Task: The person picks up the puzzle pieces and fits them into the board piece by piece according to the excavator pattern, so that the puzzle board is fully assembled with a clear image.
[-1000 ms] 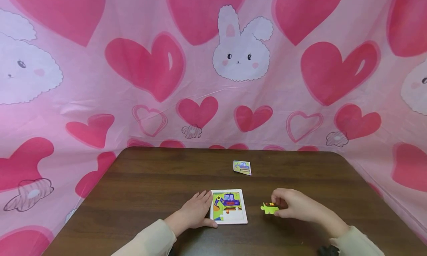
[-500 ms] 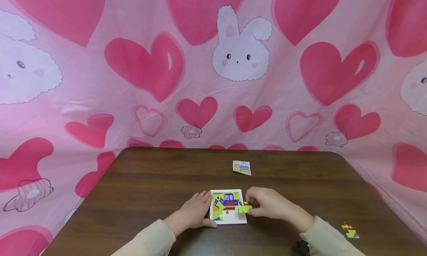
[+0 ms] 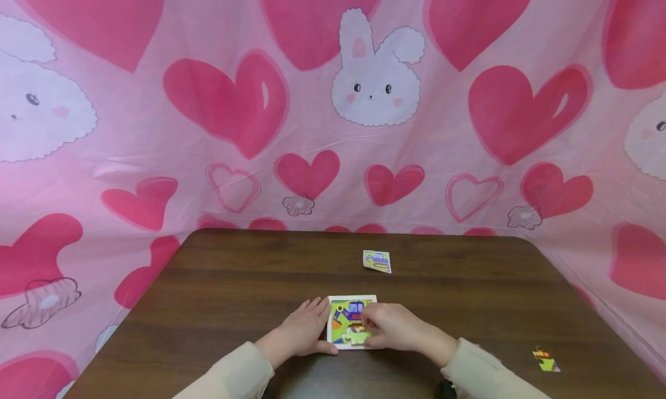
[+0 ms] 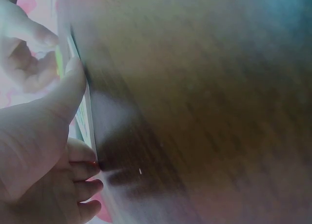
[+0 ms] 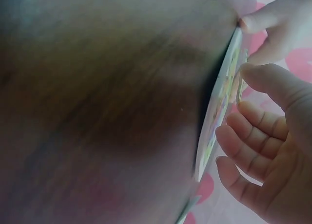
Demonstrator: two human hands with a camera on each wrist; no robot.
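A square jigsaw puzzle in a white frame lies on the brown table, its picture a purple digger on green. My left hand rests along the frame's left side, fingers straight, with the thumb at the near left corner. Over the lower part of the puzzle, my right hand pinches a green puzzle piece between thumb and fingers. The right wrist view shows this piece edge-on, raised slightly off the board. My right fingers cover the puzzle's right part in the head view.
Another loose puzzle piece, yellow-green and orange, lies on the table at the near right. A small picture card with a digger on it lies farther back. Pink cloth with hearts and rabbits hangs behind the table.
My right hand has carried the green piece leftwards from beside the frame to over the puzzle's lower part. The loose piece at the right has come into view. My left hand has stayed put.
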